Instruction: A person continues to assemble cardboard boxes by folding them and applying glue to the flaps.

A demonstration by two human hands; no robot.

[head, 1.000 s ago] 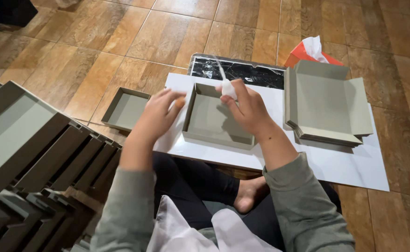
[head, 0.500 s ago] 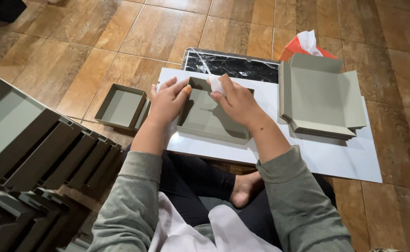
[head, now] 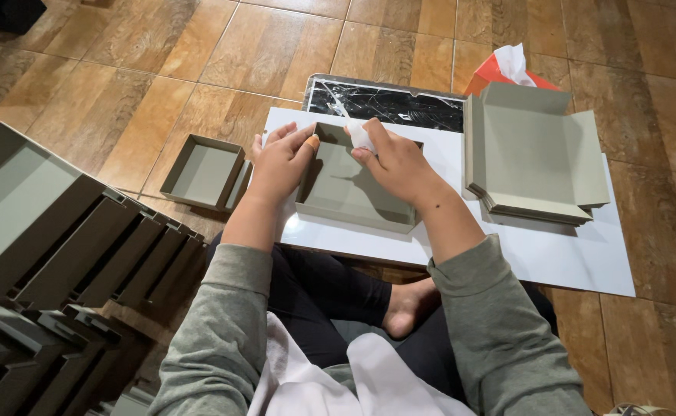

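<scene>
Tray (head: 353, 189) sits on the white board (head: 553, 254) right in front of me, long axis left-right. My left hand (head: 276, 163) grips its left wall; my right hand (head: 395, 163) pinches white tape (head: 359, 135) at the far wall.

Open box (head: 353, 189) sat frame-centre on white board (head: 553, 254); flat stack (head: 534, 158) right, small tray (head: 201, 171) left, on floor (head: 122, 69).

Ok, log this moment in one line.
left hand: grips grey box tray wall | right hand: presses white cloth at far wall | white board beneath
</scene>
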